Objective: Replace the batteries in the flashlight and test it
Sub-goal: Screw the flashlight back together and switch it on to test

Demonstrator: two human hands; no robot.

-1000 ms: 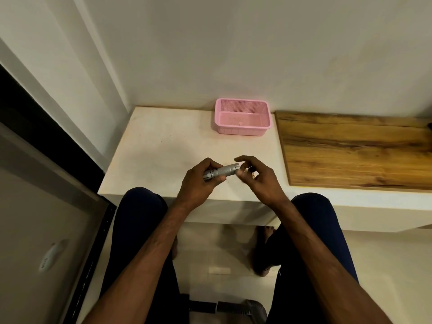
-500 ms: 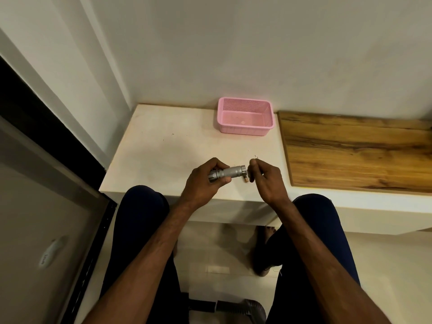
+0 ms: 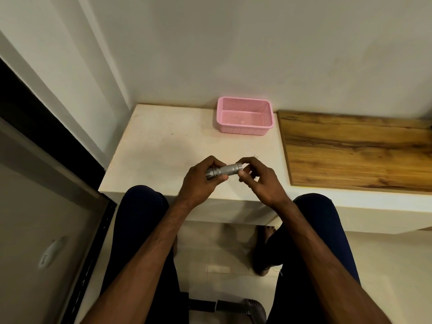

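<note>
Gripping the flashlight [image 3: 225, 170] by its head just above the surface [image 3: 163, 146], the left hand [image 3: 201, 181] steadies it; the right hand [image 3: 259, 181] pinches its tail end. This looks like the unscrewing step, and the next move calls for opposing twists.

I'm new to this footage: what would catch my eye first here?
A silver flashlight held over the near edge of the pale table: the left hand grips its head end, the right hand pinches its tail. Farther back, a pink basket sits on the table beside a wooden board.
</note>
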